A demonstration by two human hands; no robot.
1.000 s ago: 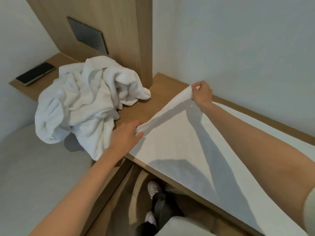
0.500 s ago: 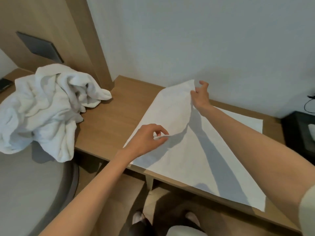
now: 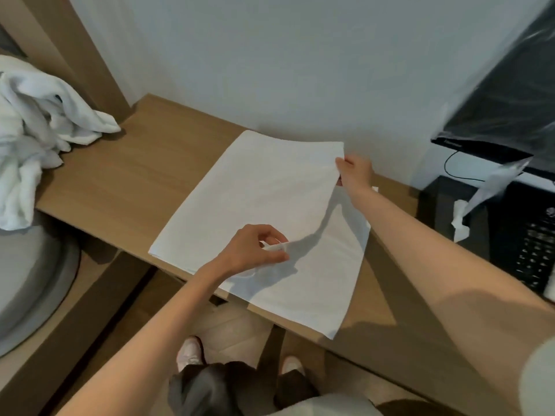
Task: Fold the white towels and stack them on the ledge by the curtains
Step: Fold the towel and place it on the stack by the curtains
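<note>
Towel (image 3: pixel 264 199) edge farther right, apparently

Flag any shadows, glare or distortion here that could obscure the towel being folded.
Head view: the right forearm, stretched by wide-angle distortion, shadows the flat towel from the right hand to the left hand, darkening the pinched edge; film over the dark screen shows streaky glare and blur.

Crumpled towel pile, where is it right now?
In the head view the crumpled towel pile lies far left, on the left end of the wooden ledge, draping over its edge, apart from the flat white towel.
</note>
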